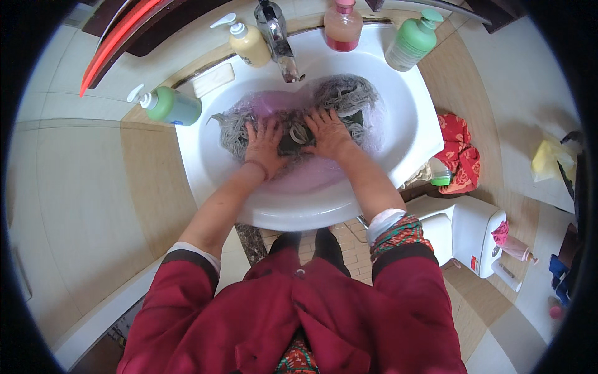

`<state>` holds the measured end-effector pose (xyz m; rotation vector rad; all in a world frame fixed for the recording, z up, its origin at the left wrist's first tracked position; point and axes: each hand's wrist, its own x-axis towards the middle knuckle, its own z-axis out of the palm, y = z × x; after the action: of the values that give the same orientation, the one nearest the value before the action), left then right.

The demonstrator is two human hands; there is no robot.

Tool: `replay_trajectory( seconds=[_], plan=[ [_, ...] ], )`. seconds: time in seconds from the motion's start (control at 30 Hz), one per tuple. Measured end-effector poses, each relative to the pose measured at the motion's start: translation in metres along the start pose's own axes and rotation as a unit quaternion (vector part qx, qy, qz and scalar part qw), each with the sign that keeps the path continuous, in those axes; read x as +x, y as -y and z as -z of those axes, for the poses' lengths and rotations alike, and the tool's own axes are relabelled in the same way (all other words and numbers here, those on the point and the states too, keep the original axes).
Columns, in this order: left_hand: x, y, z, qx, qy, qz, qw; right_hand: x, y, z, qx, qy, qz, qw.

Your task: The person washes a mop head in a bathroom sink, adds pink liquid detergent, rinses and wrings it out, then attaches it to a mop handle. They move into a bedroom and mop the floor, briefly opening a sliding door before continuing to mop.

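Observation:
A grey mop head (345,92) of wet, stringy yarn lies bunched in a white washbasin (299,212). Pink-tinted, sudsy water (306,176) surrounds it. My left hand (265,146) rests on the left part of the yarn, palm down and fingers spread. On the right part, beside a dark piece in the middle, my right hand (330,134) presses down with its fingers apart. Neither hand is closed around anything. A metal faucet (283,51) stands behind the mop head, its spout over the basin.
Pump bottles in cream (252,49), green (175,106), pink (343,30) and light green (410,43) line the basin's back and sides. A soap bar (214,80) lies at the back left. Red patterned cloth (455,149) and a white toilet tank (476,229) are at right.

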<state>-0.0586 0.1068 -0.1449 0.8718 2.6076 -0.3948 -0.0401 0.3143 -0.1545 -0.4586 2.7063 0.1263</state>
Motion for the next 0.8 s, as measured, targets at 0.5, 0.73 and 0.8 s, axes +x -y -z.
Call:
replay_trajectory(
  seconds=[0.5, 0.73, 0.8],
  plan=[
    [0.017, 0.010, -0.005, -0.171, -0.045, -0.011, 0.984, 0.027, 0.010, 0.012, 0.079, -0.072, -0.047, 0.993],
    [-0.043, -0.019, 0.052, -0.396, -0.272, -0.055, 0.875, -0.041, -0.019, 0.096, 0.241, -0.160, -0.007, 0.957],
    [-0.047, -0.027, 0.078, -0.485, -0.318, -0.050, 0.813, -0.058, -0.027, 0.131, 0.261, -0.201, -0.004, 0.944]
  ],
)
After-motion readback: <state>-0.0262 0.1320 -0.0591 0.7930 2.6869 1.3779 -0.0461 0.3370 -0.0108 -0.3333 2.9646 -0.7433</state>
